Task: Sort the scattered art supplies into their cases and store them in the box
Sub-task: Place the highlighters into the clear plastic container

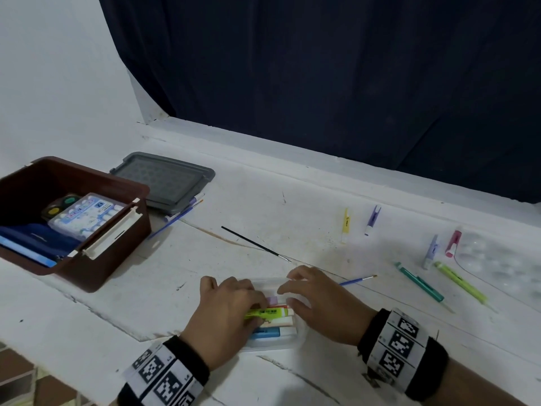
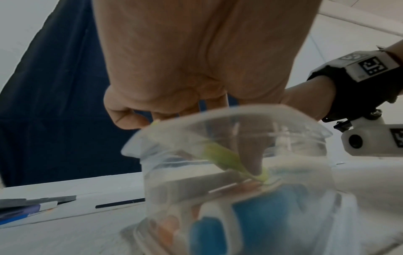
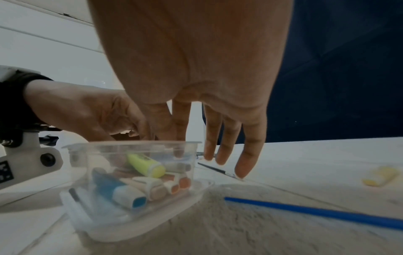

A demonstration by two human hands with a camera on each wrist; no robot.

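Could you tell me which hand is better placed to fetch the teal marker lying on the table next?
The right hand: open, holding nothing, and nearer the teal marker. The left hand grips the yellow-green highlighter.

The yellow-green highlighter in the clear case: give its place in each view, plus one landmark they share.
Head: the highlighter lies bottom centre, on top of the others, under the left hand.
Left wrist: centre, seen blurred through the case wall, highlighter slanting down to the right.
Right wrist: lower left, highlighter topmost in the case.
Shared landmark: the blue highlighter at the case's near end.
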